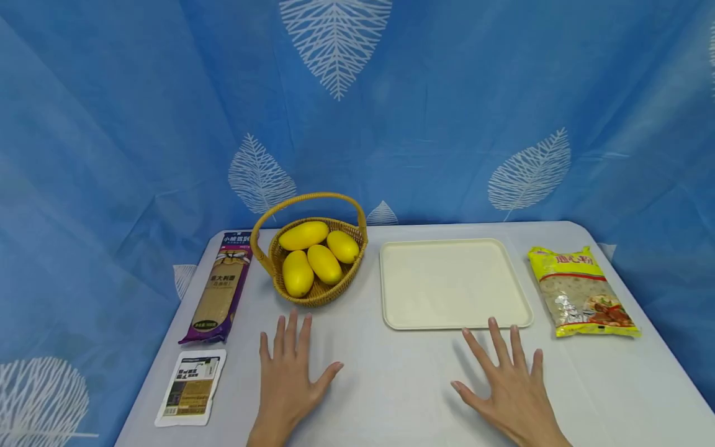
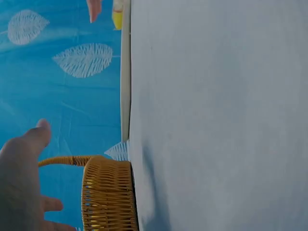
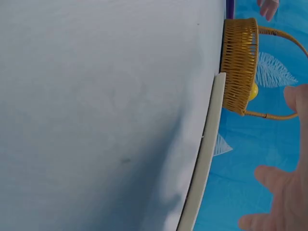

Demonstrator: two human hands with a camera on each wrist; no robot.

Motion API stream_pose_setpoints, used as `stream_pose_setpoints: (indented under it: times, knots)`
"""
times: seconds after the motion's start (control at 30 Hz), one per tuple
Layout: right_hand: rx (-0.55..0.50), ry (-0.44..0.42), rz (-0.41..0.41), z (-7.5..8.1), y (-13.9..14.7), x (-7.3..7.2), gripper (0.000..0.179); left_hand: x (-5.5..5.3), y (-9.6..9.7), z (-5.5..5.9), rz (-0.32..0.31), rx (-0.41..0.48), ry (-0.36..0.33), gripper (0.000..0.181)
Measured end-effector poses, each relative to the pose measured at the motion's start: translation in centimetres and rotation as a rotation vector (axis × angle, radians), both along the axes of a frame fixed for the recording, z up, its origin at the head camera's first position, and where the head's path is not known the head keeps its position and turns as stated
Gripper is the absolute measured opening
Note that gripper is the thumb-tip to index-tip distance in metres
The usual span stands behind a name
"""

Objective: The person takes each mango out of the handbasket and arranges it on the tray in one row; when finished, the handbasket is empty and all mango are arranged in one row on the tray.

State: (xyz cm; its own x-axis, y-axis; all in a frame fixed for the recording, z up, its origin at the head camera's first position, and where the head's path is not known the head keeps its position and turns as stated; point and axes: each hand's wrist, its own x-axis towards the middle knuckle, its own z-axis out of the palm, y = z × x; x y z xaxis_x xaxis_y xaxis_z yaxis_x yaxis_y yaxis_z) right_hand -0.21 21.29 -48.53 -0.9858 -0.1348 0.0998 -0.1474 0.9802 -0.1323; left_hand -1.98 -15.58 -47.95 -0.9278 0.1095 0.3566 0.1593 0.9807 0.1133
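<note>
Left of centre, head view, left hand (image 1: 287, 379): fingers straight and spread, thumb set out to the side; back of the hand toward the camera; fingertips just in front of the wicker basket.
Wicker basket (image 1: 335, 296): upright at the rear of the white surface (image 1: 391, 385); arched handle (image 1: 310, 196) above the rim; four yellow fruits (image 1: 325, 264) inside.
Right hand, head view: right hand (image 1: 511, 391) with fingers straight and spread, at the near edge of the tray; contact with the tray cannot be told.
Tray (image 1: 452, 282): cream, rectangular, flat on the surface, right of the basket.
Yellow packet (image 1: 583, 295): right of the tray, near the surface's right edge, transparent in its middle.
Purple packet (image 1: 221, 288): long, left of the basket, lying lengthwise away from the camera.
White-bordered pouch (image 1: 191, 388): in front of the purple packet, left of the left hand.
Blue backdrop (image 1: 424, 112): behind the surface, printed with white leaves.
Left wrist view: left hand partly visible, thumb and fingers apart; wicker basket just beyond the hand; tray seen edge-on; part of the right hand at the top.
Right wrist view: right hand partly visible, digits apart; tray edge-on near the fingers; basket beyond it, one yellow fruit showing at its rim; shadow on the surface.
</note>
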Motion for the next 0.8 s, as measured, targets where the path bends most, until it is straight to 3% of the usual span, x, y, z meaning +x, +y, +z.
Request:
stream_pose_setpoints:
  times: [0.17, 0.3, 0.5, 0.7, 0.8]
  knots:
    - [-0.050, 0.100, 0.067, 0.1, -0.2, -0.7, 0.093, -0.8, -1.1, 0.5, 0.016, 0.195, 0.057, 0.100]
    - [-0.116, 0.155, 0.126, 0.8, -1.0, -1.6, 0.089, -2.0, -2.0, 1.0, 0.033, 0.340, 0.089, 0.099]
    - [-0.206, 0.219, 0.253, 2.3, -3.3, -3.4, 0.082, -4.5, -3.0, 1.4, 0.075, 0.515, 0.045, 0.096]
    - [-0.324, 0.193, 0.501, 3.1, -6.2, -6.2, 0.073, -7.1, -3.5, -0.4, 0.087, 0.668, 0.016, 0.093]
    - [-0.354, 0.158, 0.581, 3.3, -7.6, -7.4, 0.071, -7.9, -3.7, -1.4, 0.088, 0.743, 0.011, 0.094]
